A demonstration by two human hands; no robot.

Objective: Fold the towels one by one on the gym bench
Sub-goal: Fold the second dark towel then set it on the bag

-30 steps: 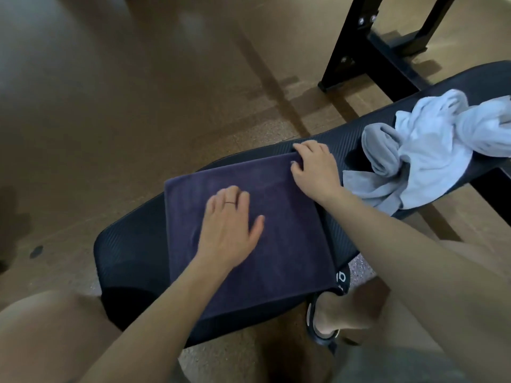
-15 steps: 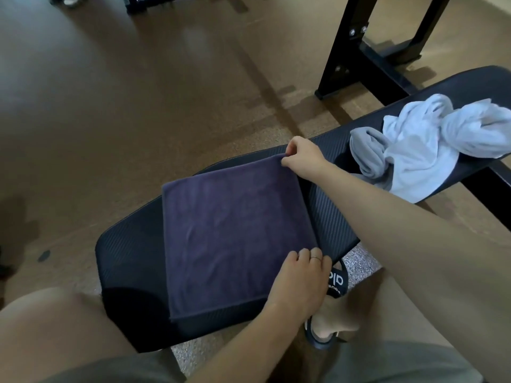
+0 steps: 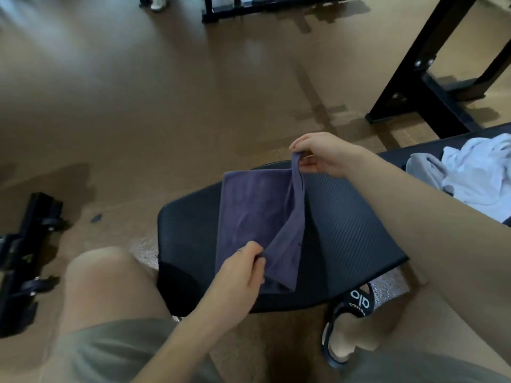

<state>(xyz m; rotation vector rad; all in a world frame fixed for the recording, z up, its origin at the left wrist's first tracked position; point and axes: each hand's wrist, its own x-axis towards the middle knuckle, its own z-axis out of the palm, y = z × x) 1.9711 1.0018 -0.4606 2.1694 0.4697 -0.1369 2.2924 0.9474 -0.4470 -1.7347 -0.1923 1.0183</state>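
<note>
1. Towel position: the purple towel point(image 3: 249, 208) is lying on the near-left part of the black padded desk point(image 3: 345, 230), with its right edge being lifted off the pad and its left portion lying flat.
2. The right hand point(image 3: 323, 154) is pinching the far right corner of the purple towel between thumb and curled fingers, holding that corner raised above the desk surface. This grip is closed down tight on the cloth.
3. The left hand point(image 3: 243, 269) is gripping the near right corner of the same towel, with fingers curled round the fabric at the near edge of the desk. This grip is likewise closed on the cloth.
4. The lifted right edge is running as a taut, sloping fold between the two hands, and the underside of the cloth is showing along it.
5. A pile of unfolded towels is lying at the far right end of the desk: a grey towel point(image 3: 423, 170) is sitting just left of, and touching, a white towel point(image 3: 481, 172). The pile is lying well apart from the purple towel, with bare ribbed padding between them.
6. The person is sitting at the near side of the desk, with a bare knee point(image 3: 102, 275) at near left and a black slide sandal point(image 3: 356, 302) showing on the floor below the near edge.
7. A black metal frame point(image 3: 420, 87) is standing on the brown floor point(image 3: 138, 106) at far right, beyond the desk.
</note>
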